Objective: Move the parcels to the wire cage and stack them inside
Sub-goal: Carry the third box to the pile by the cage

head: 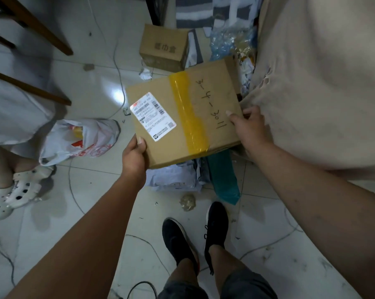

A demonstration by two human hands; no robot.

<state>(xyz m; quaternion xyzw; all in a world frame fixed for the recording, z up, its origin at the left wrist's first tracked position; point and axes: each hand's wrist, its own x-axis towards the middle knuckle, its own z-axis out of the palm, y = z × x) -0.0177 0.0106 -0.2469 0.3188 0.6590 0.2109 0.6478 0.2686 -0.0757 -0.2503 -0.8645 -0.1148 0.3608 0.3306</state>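
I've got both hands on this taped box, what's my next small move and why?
Probably lift the box clear of the mailers below. Your left hand grips its near corner and your right hand its right edge, so it looks secured.

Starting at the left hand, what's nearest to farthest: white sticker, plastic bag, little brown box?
1. White sticker, on the held parcel by the left hand.
2. Plastic bag, floor, left side.
3. Little brown box, far back.

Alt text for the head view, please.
The left hand and right hand hold a taped cardboard parcel over a littered tiled floor. A smaller cardboard box sits beyond it; a plastic bag lies to the left.
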